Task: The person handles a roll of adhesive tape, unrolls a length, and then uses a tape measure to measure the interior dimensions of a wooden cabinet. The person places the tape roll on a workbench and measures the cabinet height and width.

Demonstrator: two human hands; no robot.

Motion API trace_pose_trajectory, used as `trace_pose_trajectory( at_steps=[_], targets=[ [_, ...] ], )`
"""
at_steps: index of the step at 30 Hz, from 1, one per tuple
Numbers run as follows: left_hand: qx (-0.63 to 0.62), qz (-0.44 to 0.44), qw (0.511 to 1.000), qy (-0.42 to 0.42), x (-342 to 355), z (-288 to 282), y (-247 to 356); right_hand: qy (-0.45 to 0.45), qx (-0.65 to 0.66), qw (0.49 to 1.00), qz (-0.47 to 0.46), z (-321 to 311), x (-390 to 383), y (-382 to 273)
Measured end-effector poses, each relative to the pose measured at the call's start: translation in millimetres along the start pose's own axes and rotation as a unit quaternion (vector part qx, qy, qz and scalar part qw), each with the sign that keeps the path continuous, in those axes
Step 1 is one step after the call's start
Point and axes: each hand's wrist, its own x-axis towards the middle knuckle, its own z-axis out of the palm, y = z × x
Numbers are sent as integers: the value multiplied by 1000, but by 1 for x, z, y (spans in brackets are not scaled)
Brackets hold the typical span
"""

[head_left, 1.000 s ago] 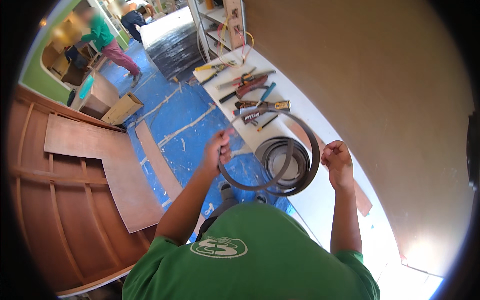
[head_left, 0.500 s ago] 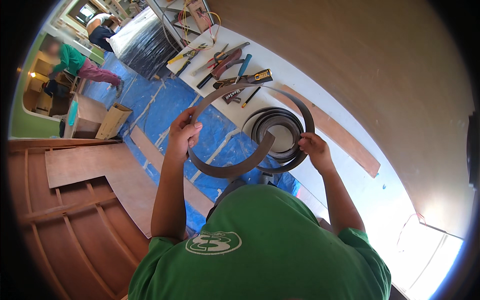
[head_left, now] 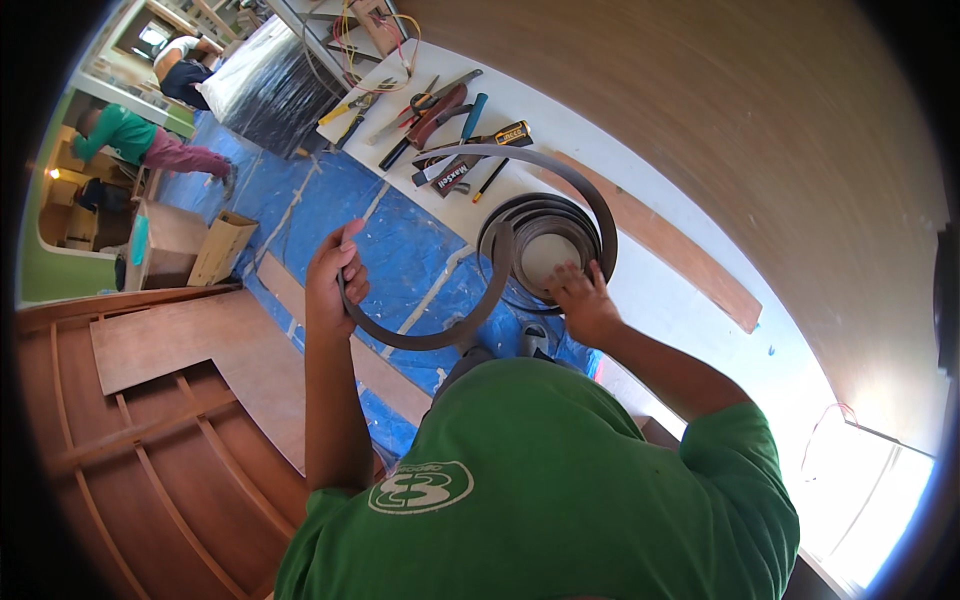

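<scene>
My left hand is closed on a brown-grey flexible strip, which curves toward me and back up in a wide loop. My right hand lies with fingers spread on the coiled rest of the strip, over its pale round middle, at the edge of a white bench. Behind the coil, hand tools lie on the bench: a teal-handled tool, a black-and-yellow item and several others. A long plywood offcut lies right of the coil.
Blue sheeting covers the floor. Plywood panels lie at left near cardboard boxes. A wrapped dark stack stands beyond. Two co-workers bend over at upper left. A wooden wall rises on the right.
My right hand has moved down and left from the raised loop onto the coil, fingers now spread. My left hand has shifted a little left, still holding the strip, whose loop now opens wider.
</scene>
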Motion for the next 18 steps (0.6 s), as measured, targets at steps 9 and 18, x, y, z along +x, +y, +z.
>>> trace_pose_trajectory(
  at_steps=[9, 18],
  targets=[
    [49, -1, 997, 53, -1, -13, -4, 174, 20, 985, 4, -21, -12, 104],
    [137, -3, 987, 87, -2, -64, -10, 213, 16, 975, 53, -28, 5, 138]
  ],
)
